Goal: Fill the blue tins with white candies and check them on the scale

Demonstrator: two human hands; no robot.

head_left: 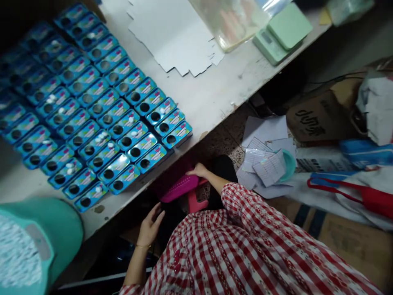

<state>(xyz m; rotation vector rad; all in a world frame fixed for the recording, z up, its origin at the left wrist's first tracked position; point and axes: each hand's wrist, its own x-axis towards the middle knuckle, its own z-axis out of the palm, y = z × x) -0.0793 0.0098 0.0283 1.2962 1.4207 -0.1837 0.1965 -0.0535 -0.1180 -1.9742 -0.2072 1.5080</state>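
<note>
My right hand (199,169) grips the far edge of a pink plastic stool (179,187) that sits tilted under the table's front edge. My left hand (150,226), with a thin bangle on the wrist, hovers with its fingers apart to the left of the stool, holding nothing. Both arms reach out from red-and-white checked sleeves (245,229). Above the hands, on the white table (215,98), lie several rows of blue tins (101,110), each with a round hole in its lid, some with small white pieces on top.
Flat white card blanks (175,37) and a mint-green scale (281,32) lie at the table's far end. A teal object (33,241) fills the lower left. On the floor to the right are loose papers (267,159), a cardboard box (319,119) and a red-strapped bag (368,196).
</note>
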